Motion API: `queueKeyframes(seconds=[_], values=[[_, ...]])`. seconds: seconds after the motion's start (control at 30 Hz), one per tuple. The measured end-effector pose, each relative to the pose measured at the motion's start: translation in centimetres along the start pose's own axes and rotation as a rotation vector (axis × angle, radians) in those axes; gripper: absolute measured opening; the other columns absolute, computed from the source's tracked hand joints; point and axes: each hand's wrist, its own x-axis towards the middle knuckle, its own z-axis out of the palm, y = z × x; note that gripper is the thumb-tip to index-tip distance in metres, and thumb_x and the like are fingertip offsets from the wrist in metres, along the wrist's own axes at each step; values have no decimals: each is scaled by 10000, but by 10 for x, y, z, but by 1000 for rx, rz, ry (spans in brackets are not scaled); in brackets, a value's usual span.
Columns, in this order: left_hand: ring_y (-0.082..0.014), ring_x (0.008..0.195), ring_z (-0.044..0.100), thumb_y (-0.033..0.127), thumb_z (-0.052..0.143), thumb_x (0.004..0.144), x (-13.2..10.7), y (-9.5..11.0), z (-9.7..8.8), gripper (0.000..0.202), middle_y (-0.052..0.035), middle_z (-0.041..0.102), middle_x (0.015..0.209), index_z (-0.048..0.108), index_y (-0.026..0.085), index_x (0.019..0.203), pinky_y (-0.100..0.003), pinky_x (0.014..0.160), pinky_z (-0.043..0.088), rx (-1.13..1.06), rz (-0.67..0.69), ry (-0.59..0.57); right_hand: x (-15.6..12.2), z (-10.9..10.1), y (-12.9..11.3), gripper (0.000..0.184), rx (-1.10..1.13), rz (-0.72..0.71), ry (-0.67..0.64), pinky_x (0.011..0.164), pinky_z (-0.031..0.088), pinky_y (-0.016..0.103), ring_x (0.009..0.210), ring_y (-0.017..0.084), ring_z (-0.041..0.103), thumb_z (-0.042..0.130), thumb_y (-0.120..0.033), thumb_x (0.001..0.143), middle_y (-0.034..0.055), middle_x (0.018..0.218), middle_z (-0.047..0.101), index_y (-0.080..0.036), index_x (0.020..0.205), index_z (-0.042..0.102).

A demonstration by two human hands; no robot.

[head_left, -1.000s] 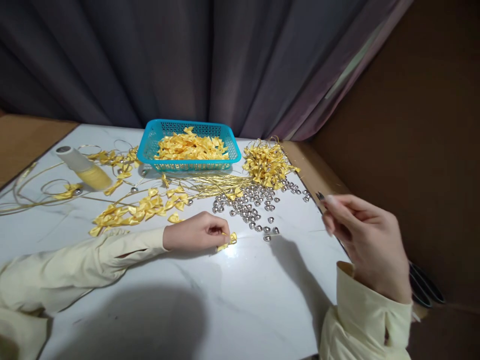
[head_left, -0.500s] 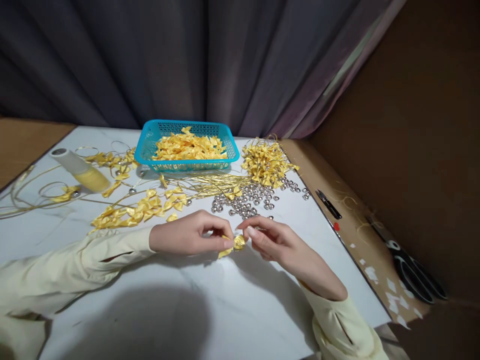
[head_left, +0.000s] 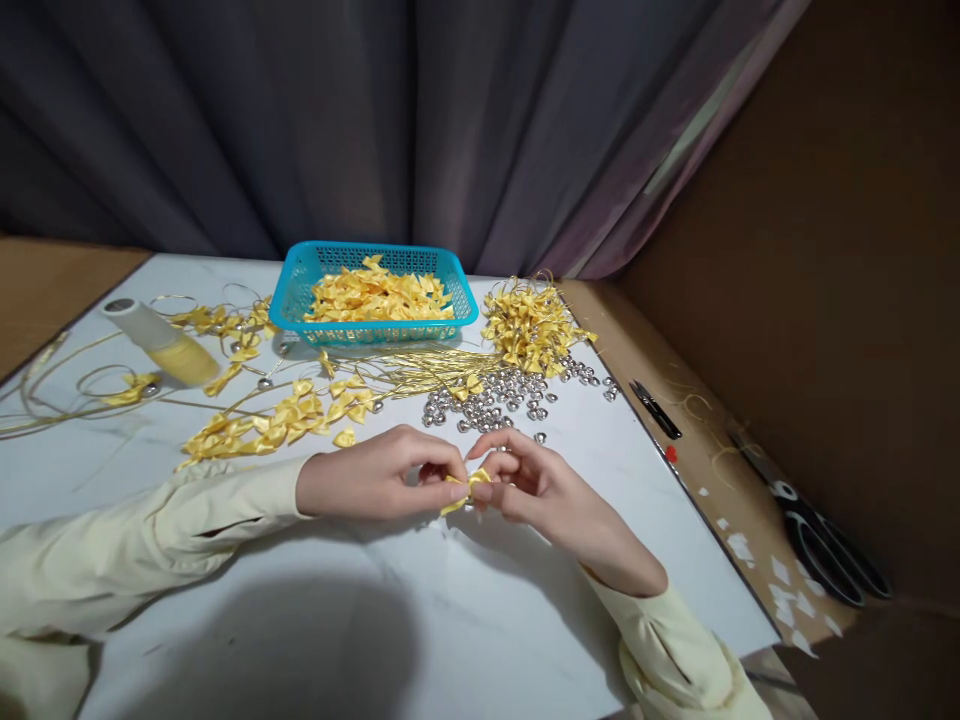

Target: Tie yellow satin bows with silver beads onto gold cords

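Note:
My left hand (head_left: 382,478) and my right hand (head_left: 529,485) meet at the middle of the white table (head_left: 375,600). Both pinch one small yellow ribbon bow (head_left: 465,489) between their fingertips, just above the tabletop. A heap of silver beads (head_left: 491,402) lies right behind the hands. A row of loose yellow bows (head_left: 277,420) lies behind my left wrist. Both arms wear pale yellow sleeves.
A blue basket (head_left: 300,290) full of yellow bows stands at the back. Right of it lie a pile of bows on gold cord (head_left: 532,325) and gold cords (head_left: 420,368). A thread spool (head_left: 161,342) lies at left. Snips (head_left: 656,408) and scissors (head_left: 817,530) rest on the brown ledge at right.
My right hand came down from the right edge to the bow held by my left hand. Both hands now pinch it together.

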Motion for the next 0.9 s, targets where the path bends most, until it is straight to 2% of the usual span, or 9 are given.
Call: queueKeyframes(seconds=[0.33,0.47,0.67,0.8,0.9], values=[[-103,666,539,264,477,875,0,1,-5,212,-11,632,740,636,129,838,-180,627,401,-129,-92,-54,-2,0,-4,196,22,16,3,523,312,215,607,92,501,576,-265,833,-46,667,562,-209,964,442],[-110,685,531,271,489,861,0,1,-8,193,-5,623,759,630,139,859,-191,643,398,-152,-128,-64,-3,0,-4,237,40,15,20,516,302,210,609,92,503,614,-290,818,-43,667,571,-208,967,448],[-116,641,444,327,534,829,-1,2,-8,225,-2,587,719,653,148,897,-206,599,348,-36,-155,-98,-4,1,-5,270,77,5,33,535,315,207,627,94,514,660,-308,797,-42,666,576,-209,950,461],[-135,736,511,325,542,832,-1,4,-8,236,-36,627,854,667,145,917,-224,676,378,-62,-179,-90,-5,-1,-5,202,64,-26,22,533,319,205,624,88,513,643,-264,816,-41,670,587,-210,929,484],[-148,779,557,339,550,830,0,3,-10,253,-43,635,879,673,144,935,-229,706,398,-138,-203,-110,-5,-2,-6,102,30,-65,28,532,330,203,640,82,529,615,-211,834,-31,693,599,-193,886,529]])
